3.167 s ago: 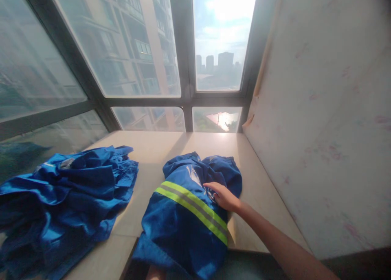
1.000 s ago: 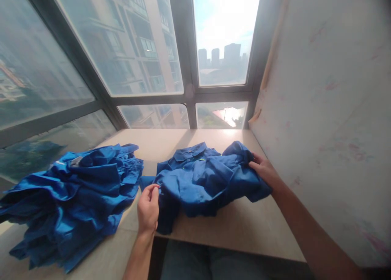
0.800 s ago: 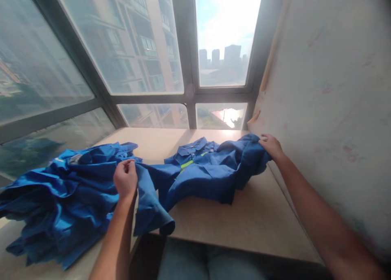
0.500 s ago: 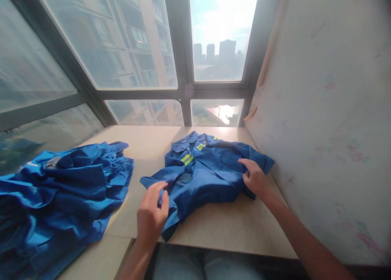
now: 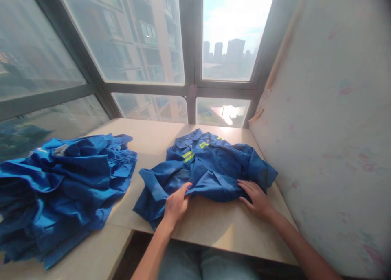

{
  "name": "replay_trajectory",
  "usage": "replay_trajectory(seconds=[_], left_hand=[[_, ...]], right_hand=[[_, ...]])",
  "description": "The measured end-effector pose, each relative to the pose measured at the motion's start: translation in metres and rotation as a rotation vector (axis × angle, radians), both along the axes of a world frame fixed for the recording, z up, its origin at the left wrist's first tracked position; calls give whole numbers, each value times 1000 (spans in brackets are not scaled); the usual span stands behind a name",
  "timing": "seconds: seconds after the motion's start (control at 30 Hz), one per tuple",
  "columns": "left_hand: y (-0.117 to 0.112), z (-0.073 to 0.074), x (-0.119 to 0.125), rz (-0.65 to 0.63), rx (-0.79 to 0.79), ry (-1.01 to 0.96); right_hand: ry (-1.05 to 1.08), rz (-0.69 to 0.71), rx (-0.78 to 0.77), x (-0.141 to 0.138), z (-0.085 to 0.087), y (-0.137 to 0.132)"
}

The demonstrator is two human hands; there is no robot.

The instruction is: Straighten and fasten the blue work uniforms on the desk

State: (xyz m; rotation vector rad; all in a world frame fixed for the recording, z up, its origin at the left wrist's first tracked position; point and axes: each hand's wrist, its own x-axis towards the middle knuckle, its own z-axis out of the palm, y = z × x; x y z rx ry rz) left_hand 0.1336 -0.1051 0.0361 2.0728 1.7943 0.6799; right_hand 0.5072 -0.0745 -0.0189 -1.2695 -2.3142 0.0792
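Note:
A blue work jacket point(image 5: 210, 172) with yellow-green reflective strips lies rumpled on the pale tabletop, its collar toward the window. My left hand point(image 5: 177, 204) pinches the near hem of the jacket, left of its middle. On the right part of the hem rests my right hand point(image 5: 256, 198), its fingers stretched out over the cloth and the thumb apart. The jacket's left-side sleeve spreads toward the table's front edge beside my left hand; the other sleeve reaches toward the wall.
A heap of blue garments point(image 5: 76, 186) covers the left part of the table point(image 5: 210, 227). Framed windows point(image 5: 146, 109) stand behind the table, and a flower-patterned wall point(image 5: 330, 149) closes off the right side. My legs point(image 5: 201, 263) are below the front edge.
My left hand has moved right from the sleeve and taken hold of the hem. My right hand has come down toward me onto the hem. The left-side sleeve now lies spread farther left.

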Motion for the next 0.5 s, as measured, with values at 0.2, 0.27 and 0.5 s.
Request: replay_trajectory(seconds=[0.2,0.27,0.5], left_hand=[[-6,60,-35,-179,40,-186],[-2,84,-47,-209,39,-178],[69,137,-81,4,135,60]], right_hand=[[-36,-122,-3,-4,23,-2],[17,-151,-15,-6,49,10],[161,-118,38,-38,155,85]])
